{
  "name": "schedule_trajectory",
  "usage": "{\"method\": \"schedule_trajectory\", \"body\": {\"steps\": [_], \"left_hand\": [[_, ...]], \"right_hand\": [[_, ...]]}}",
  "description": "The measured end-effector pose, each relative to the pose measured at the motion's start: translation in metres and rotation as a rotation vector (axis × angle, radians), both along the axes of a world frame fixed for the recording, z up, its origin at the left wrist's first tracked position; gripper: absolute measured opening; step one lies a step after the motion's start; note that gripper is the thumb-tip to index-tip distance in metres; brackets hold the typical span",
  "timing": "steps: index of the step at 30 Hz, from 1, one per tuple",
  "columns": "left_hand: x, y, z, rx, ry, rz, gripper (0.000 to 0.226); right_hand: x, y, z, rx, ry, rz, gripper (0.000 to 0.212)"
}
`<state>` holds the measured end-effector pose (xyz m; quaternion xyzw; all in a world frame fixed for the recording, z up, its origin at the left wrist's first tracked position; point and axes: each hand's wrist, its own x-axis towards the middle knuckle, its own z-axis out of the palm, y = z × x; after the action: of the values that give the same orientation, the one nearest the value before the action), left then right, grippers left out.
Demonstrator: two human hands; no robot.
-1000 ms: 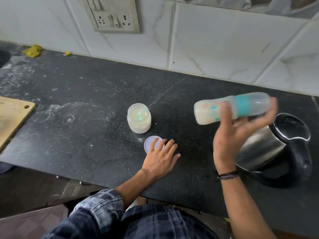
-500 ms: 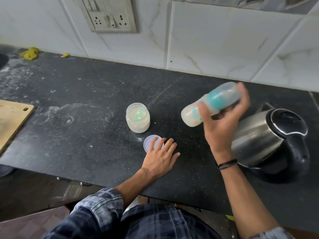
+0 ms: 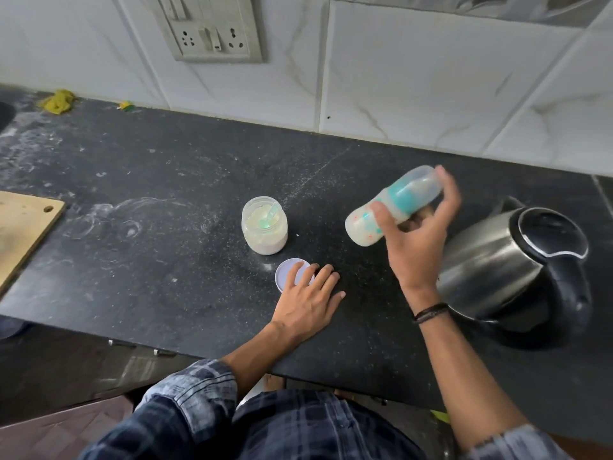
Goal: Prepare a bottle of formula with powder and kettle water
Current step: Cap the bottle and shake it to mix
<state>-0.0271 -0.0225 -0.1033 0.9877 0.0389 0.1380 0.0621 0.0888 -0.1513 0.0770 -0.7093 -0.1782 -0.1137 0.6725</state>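
My right hand (image 3: 418, 240) grips a capped baby bottle (image 3: 391, 207) with a teal collar, holding it tilted above the black counter; milky liquid fills its lower end. My left hand (image 3: 306, 302) rests flat on the counter, fingers spread, partly covering a round pale lid (image 3: 288, 271). An open plastic jar of powder (image 3: 264, 225) with a green scoop inside stands just behind the lid. A steel kettle (image 3: 517, 267) with a black lid and handle sits to the right of my right hand.
A wooden board (image 3: 23, 227) lies at the counter's left edge. A yellow scrap (image 3: 58, 101) sits at the back left by the tiled wall. A socket panel (image 3: 212, 31) is on the wall. Powder dusts the counter (image 3: 149, 260).
The bottle has swung from lying level to the right to tilted, base down-left, and moved left and lower with my right hand. My left hand has stayed on the lid.
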Motion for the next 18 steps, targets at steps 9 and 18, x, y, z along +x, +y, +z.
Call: {"method": "schedule_trajectory", "body": {"steps": [9,18], "left_hand": [[0.001,0.000,0.002,0.005,0.031,0.002,0.046],[0.001,0.000,0.003,0.004,0.017,-0.003,0.045]], "right_hand": [[-0.002,0.000,0.005,0.053,-0.009,-0.006,0.089],[-0.008,0.000,0.006,0.161,-0.038,-0.065,0.085]]}}
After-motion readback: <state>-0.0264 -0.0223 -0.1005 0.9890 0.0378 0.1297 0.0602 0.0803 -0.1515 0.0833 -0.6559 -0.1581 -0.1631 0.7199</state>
